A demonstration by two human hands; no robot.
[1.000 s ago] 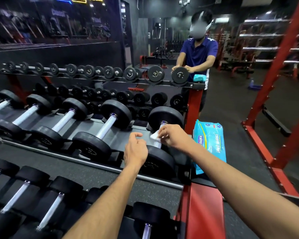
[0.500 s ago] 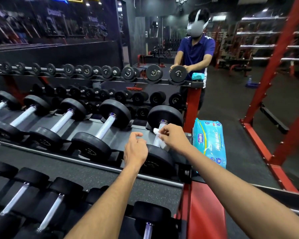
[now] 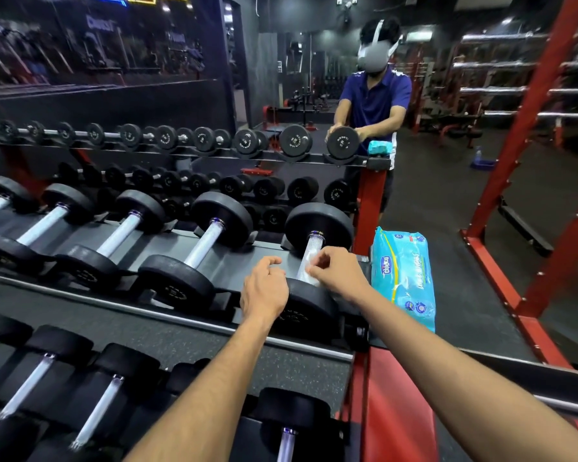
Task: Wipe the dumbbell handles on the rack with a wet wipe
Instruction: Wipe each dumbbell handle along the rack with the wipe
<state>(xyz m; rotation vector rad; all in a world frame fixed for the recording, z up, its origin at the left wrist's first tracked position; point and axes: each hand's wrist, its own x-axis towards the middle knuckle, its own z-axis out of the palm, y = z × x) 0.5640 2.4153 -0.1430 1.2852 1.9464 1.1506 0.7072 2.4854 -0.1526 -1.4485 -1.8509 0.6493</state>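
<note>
Step in hand: wiping rightmost dumbbell handle on middle rack shelf. Right hand pinching wet wipe against near end of handle. Left hand resting on near weight, fingers loosely curled, holding nothing. Next, probably: shift left to neighbouring handle.

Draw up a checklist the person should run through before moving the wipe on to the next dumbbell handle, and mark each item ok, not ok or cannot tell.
1. Wet wipe in the right hand: ok, pinched against the handle.
2. Whole handle of the end dumbbell wiped: cannot tell.
3. Left hand steadying the near weight head: ok, it rests there.
4. Next handle to the left within free reach: ok, nothing covers it.
5. Wipes packet close by: ok, beside the rack end.
6. Wipe still damp: cannot tell.
</note>
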